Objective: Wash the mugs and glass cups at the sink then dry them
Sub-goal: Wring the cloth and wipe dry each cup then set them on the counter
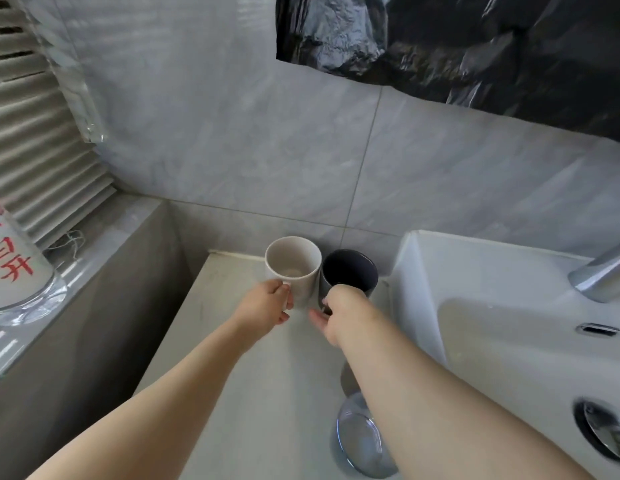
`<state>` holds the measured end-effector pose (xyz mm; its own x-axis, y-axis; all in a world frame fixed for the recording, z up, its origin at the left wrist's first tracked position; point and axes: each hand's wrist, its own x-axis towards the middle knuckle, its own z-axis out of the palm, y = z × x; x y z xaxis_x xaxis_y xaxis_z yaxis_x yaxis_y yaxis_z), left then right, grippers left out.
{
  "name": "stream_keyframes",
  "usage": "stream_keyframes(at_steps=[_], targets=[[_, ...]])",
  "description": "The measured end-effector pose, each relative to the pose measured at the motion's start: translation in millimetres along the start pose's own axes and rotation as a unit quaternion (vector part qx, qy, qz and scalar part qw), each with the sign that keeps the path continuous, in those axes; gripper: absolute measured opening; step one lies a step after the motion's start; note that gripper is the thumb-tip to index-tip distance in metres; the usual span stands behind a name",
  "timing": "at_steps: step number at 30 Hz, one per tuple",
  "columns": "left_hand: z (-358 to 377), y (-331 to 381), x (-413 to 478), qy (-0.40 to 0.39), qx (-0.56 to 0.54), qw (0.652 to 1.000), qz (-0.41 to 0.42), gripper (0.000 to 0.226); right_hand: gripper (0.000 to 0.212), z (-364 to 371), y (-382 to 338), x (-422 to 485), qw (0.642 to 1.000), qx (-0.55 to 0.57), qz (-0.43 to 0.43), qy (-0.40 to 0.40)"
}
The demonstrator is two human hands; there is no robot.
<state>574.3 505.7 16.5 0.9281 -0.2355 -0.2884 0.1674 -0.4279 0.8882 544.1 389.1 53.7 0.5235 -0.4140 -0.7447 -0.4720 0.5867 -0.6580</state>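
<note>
A white mug [294, 263] and a dark blue mug [350, 271] stand side by side, upright, at the back of the counter [253, 393], left of the sink [509, 323]. My left hand [267, 306] grips the white mug's handle. The dark mug's handle is held by my right hand [339, 313], which hides most of it. A clear glass cup [360, 441] stands nearer to me on the counter, partly under my right forearm.
The chrome faucet [602, 275] sticks in from the right over the white basin, whose drain [602, 427] shows at lower right. A bottle with red characters [14, 265] stands on the window ledge at left. Tiled wall lies close behind the mugs.
</note>
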Motion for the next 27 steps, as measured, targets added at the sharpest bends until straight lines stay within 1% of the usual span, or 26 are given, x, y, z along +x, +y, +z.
stream_keyframes(at_steps=[1, 2, 3, 5, 7, 9, 11, 12, 13, 14, 15, 16, 18, 19, 21, 22, 23, 24, 26, 27], targets=[[2.1, 2.2, 0.6, -0.006, -0.003, 1.0, 0.002, 0.036, 0.026, -4.0, -2.9, 7.2, 1.0, 0.019, 0.019, 0.008], [4.3, 4.5, 1.0, -0.012, -0.005, 1.0, 0.003, 0.036, 0.024, -8.3, -5.4, 6.6, 1.0, 0.004, 0.02, -0.008], [6.5, 6.5, 1.4, -0.017, -0.006, 1.0, 0.003, 0.036, 0.023, -13.6, -9.4, 6.9, 1.0, -0.014, 0.017, -0.005], [11.2, 9.6, 2.1, -0.025, -0.008, 1.0, 0.002, 0.036, 0.028, -23.9, -19.4, 7.3, 0.999, -0.025, 0.001, 0.027], [15.8, 12.2, 2.6, -0.032, -0.015, 0.999, 0.002, 0.037, 0.033, -31.5, -24.7, 6.5, 0.997, -0.07, -0.003, 0.033], [19.8, 14.6, 3.4, -0.038, -0.02, 0.999, -0.001, 0.037, 0.028, -38.2, -28.5, 6.3, 0.992, -0.117, -0.012, 0.053], [23.6, 16.7, 4.1, -0.045, -0.019, 0.999, -0.007, 0.037, 0.018, -43.3, -33.8, 3.6, 0.983, -0.159, -0.041, 0.081], [25.4, 17.8, 4.3, -0.048, -0.021, 0.999, -0.01, 0.037, 0.017, -47.3, -35.6, 4.7, 0.971, -0.207, -0.08, 0.09], [26.8, 19.0, 4.7, -0.052, -0.025, 0.998, -0.014, 0.036, 0.021, -50.9, -35.8, 5.1, 0.953, -0.265, -0.12, 0.085], [27.9, 20.1, 5.2, -0.054, -0.029, 0.998, -0.017, 0.036, 0.027, -54.5, -33.7, 5.1, 0.931, -0.324, -0.146, 0.079], [28.8, 20.8, 5.3, -0.056, -0.032, 0.998, -0.021, 0.036, 0.028, -57.9, -32.0, 10.0, 0.917, -0.36, -0.156, 0.071], [29.2, 21.3, 5.2, -0.057, -0.036, 0.997, -0.023, 0.036, 0.021, -59.6, -29.4, 13.8, 0.909, -0.377, -0.168, 0.062], [29.4, 21.8, 4.8, -0.059, -0.039, 0.997, -0.027, 0.036, 0.002, -58.4, -24.4, 18.3, 0.901, -0.387, -0.182, 0.076], [29.3, 22.0, 4.9, -0.06, -0.039, 0.997, -0.027, 0.036, 0.003, -58.9, -23.1, 21.7, 0.901, -0.387, -0.179, 0.073], [29.3, 23.1, 5.2, -0.064, -0.036, 0.997, -0.028, 0.036, 0.02, -62.0, -22.5, 22.7, 0.891, -0.412, -0.18, 0.057], [29.5, 23.8, 5.4, -0.065, -0.034, 0.997, -0.028, 0.036, 0.022, -63.5, -22.9, 19.3, 0.891, -0.414, -0.179, 0.057], [29.8, 24.4, 5.7, -0.065, -0.033, 0.997, -0.029, 0.036, 0.016, -64.5, -23.4, 16.2, 0.886, -0.422, -0.183, 0.057], [30.2, 24.8, 5.9, -0.065, -0.034, 0.997, -0.031, 0.037, 0.014, -65.8, -23.5, 13.5, 0.876, -0.437, -0.195, 0.063], [30.5, 25.2, 5.4, -0.062, -0.035, 0.997, -0.034, 0.037, 0.026, -66.0, -22.5, 8.4, 0.846, -0.474, -0.228, 0.084], [31.0, 25.6, 5.1, -0.061, -0.036, 0.997, -0.035, 0.037, 0.028, -65.7, -21.8, 8.1, 0.834, -0.491, -0.236, 0.088]])
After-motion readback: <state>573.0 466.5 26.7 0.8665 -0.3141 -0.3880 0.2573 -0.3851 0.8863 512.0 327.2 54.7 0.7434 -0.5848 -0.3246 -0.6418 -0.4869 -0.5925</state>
